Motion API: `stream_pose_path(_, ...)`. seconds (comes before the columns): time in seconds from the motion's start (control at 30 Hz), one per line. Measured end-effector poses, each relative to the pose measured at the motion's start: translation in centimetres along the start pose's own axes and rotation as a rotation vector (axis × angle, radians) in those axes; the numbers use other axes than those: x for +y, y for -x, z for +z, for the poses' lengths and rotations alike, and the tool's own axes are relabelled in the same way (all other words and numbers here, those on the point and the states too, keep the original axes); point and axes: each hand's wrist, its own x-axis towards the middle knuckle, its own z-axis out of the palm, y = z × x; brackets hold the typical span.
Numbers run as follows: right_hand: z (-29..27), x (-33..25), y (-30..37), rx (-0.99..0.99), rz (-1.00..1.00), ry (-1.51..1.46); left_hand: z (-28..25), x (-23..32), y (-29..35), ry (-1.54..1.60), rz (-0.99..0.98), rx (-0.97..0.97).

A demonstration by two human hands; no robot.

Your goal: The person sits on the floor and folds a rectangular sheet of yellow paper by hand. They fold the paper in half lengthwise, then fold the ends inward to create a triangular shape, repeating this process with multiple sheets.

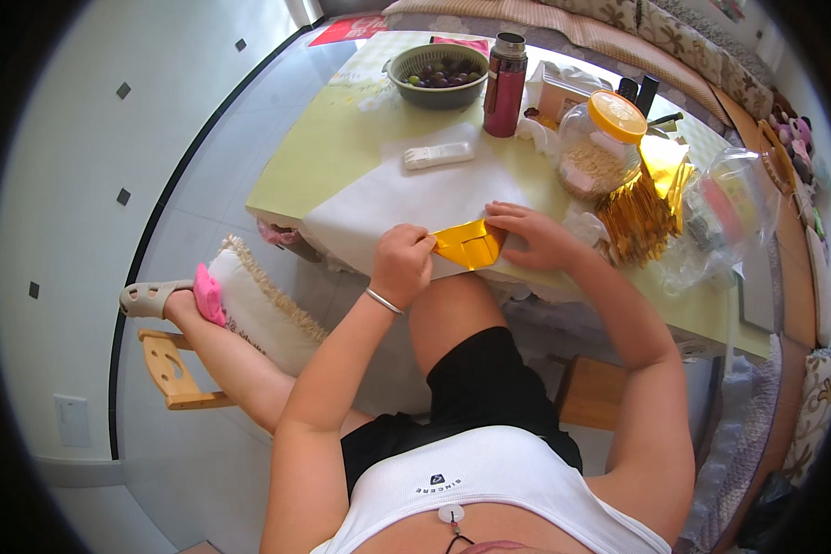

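A folded piece of shiny gold paper (469, 246) is held between my hands at the near edge of the table, over a white sheet (406, 208). Its left end is pinched in the closed fingers of my left hand (403, 266). My right hand (533, 237) grips the opposite end, fingers over the top corner and the thumb underneath, mostly hidden. Beyond the hands, a white tube-like item (439, 155) lies on the sheet. A thick bunch of similar gold papers (642, 217) is piled to the right of my right hand.
Farther back stand a colander (399, 81) of grapes, a dark red thermos (504, 97) and a clear jar (596, 148) with a yellow lid. Clear plastic bags (729, 217) lie at the right. A small wooden stool (180, 374) and a fringed cushion (258, 309) are at the left below the table.
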Motion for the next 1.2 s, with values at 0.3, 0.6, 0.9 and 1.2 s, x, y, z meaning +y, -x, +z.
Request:
stream_pose_path(0.3, 0.9, -1.0, -0.4, 0.302, 0.412, -0.272, 0.5, -0.6, 0.3, 0.505, -0.675, 0.119)
stream_pose_path(0.6, 3.1, -0.5, -1.5, 0.746, 0.411, -0.848, 0.2, -1.1, -0.2, 1.117, -1.041, 0.280)
stream_pose_path(0.9, 3.3, -2.2, -1.1, 0.708, 0.408, -0.880, -0.8, -0.8, 0.2, 1.179, -1.080, 0.350)
stream_pose_path(1.2, 2.8, -4.3, -0.8, 0.662, 0.406, -0.889, -2.3, -0.5, 1.1, 1.130, -0.938, 0.314)
